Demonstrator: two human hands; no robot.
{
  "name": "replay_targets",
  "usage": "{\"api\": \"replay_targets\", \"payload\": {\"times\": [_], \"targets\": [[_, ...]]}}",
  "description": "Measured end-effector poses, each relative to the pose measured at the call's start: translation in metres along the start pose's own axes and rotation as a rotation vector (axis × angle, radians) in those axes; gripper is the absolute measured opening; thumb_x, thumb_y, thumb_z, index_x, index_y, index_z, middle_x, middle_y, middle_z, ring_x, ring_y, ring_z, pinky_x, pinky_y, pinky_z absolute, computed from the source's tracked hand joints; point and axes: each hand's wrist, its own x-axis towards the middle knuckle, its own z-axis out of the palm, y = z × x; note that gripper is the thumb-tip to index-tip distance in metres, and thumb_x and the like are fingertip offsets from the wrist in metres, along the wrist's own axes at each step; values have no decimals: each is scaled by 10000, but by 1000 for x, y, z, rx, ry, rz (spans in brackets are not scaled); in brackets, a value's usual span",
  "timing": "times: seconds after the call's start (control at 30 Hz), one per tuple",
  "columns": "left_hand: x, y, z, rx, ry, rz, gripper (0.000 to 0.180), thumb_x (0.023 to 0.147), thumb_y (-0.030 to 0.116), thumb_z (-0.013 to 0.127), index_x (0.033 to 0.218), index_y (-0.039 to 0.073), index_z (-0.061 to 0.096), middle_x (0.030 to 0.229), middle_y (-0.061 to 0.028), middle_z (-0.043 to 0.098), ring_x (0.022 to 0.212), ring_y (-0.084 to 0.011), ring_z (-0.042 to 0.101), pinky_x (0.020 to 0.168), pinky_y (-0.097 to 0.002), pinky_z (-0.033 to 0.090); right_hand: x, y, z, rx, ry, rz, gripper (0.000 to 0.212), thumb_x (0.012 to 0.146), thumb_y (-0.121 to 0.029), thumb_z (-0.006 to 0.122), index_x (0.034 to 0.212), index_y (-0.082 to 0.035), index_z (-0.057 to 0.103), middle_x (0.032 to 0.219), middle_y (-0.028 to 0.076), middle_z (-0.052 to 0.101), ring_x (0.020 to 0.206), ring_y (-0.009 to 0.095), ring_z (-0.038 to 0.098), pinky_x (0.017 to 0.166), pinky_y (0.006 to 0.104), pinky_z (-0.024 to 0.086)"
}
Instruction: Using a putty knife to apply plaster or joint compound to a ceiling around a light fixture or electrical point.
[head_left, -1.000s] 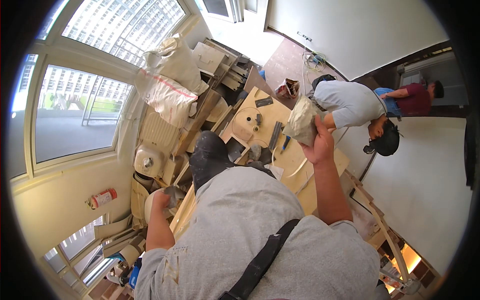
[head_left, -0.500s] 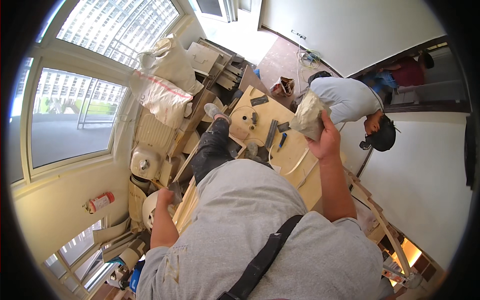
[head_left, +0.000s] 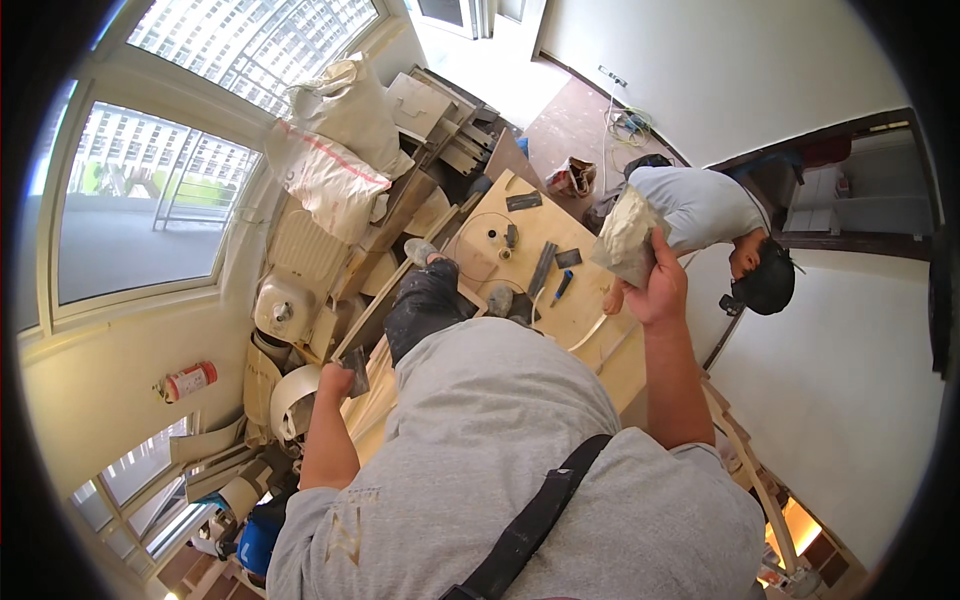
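Right hand [head_left: 655, 290] raised, fingers wrapped around crumpled pale plastic-wrapped bundle [head_left: 625, 238], held above light wooden worktop [head_left: 560, 310]. Left hand [head_left: 333, 381] low by the hip, closed on small dark flat metal blade [head_left: 357, 372]. Beyond the worktop, bent-over co-worker in pale blue shirt [head_left: 700, 205]. Blue-handled tool [head_left: 560, 288] lying on the board.

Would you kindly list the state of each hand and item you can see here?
right hand: raised, gripping a crumpled pale plastic bag
left hand: closed on a small flat grey tool
light wooden board: lying flat, small tools scattered on it
white sacks: piled by the window
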Motion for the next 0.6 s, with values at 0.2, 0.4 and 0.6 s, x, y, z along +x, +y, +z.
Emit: {"api": "replay_targets", "payload": {"times": [0.2, 0.4, 0.6], "targets": [[-25, 20, -24, 139, 55, 70, 345, 708, 182, 561, 942, -54, 653, 934, -291, 646, 901, -432, 631, 796, -455, 513, 2, 5, -4, 27, 42, 25, 356, 972, -346, 519, 1252, -127, 543, 1159, 7, 636, 1014, 167, 633, 798, 322, 512], [-14, -5, -23, -21, 1, -5, 339, 715, 190, 555, 949, -32, 661, 953, -288, 644, 921, -432, 623, 812, -467, 502, 2, 10, -7, 40, -2, 37, 367, 963, -353, 532, 1257, -132, 538, 1162, 1, 632, 1028, 168, 625, 810, 330, 501], [-1, 28, -22, 107, 23, 86, 334, 718, 211, 559, 923, -30, 666, 933, -288, 645, 914, -421, 629, 791, -475, 508, 1, 5, -2, 13, 52, -26, 366, 962, -353, 535, 1256, -136, 540, 1168, 2, 632, 1016, 166, 621, 789, 331, 490]]}}
